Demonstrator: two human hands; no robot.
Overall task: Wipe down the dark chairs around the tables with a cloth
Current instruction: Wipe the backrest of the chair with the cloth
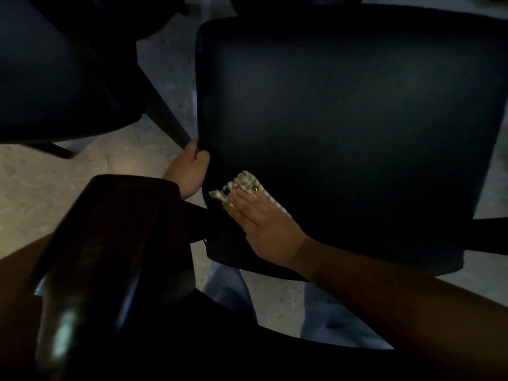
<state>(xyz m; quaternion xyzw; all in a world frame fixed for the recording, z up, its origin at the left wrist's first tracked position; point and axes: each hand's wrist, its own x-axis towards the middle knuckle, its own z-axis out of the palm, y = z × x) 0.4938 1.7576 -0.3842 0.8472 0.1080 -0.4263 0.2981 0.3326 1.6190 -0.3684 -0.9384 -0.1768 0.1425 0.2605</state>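
Over a dim, pale floor (82, 171), a person's right hand (264, 224) presses a light cloth (243, 182) flat against the near-left corner of a dark chair seat (343, 119), fingers straight and close together. Just beside it, the left hand (189, 169) grips the seat's left edge, fingers curled round it. Another dark chair (49, 78) stands at left.

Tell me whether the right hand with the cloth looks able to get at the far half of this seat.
Probably yes. The right hand presses the cloth flat at the near left corner, and the seat beyond it lies bare, with nothing in the way.
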